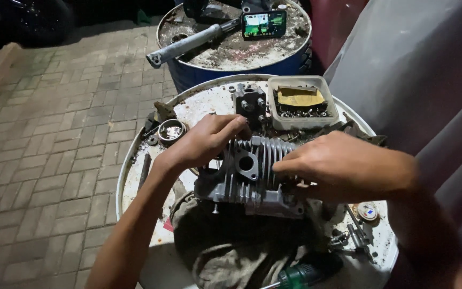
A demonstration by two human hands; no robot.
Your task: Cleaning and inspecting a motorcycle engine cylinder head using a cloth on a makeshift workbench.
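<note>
A finned grey engine cylinder point(252, 171) lies on its side near the middle of a white drum top point(135, 176), its lower end resting on a grimy cloth point(225, 246) that hangs toward the near edge. A round port in a flange faces up from its side.

The left hand point(204, 142) comes in from the near left and lies over the far left end of the cylinder, fingers point(236, 126) curled and pressed together against the top fins. The right hand point(343, 166) reaches in from the right edge and lies flat against the right side of the fins, its fingers point(287, 168) held close together and touching the metal. Whether they pinch anything small underneath, I cannot tell.

Just beyond the cylinder, toward the far edge, stands a dark metal engine part point(249, 101). Beside it on the right sits a pale plastic tray point(330, 101) holding small screws and a folded yellow-brown sheet point(299, 96). Near the left edge lies a round metal ring point(171, 130), and a dark rod point(144, 168) lies closer to the rim. At the near right edge lie small metal bits point(351, 238) and a little round cap point(368, 212); a green-handled screwdriver point(300, 275) pokes out at the near edge.

Behind stands a second, blue drum point(199, 75) with a rusty top, carrying a grey tube point(188, 44) and a lit phone point(264, 24). Brick paving point(49, 139) spreads out on the left.
</note>
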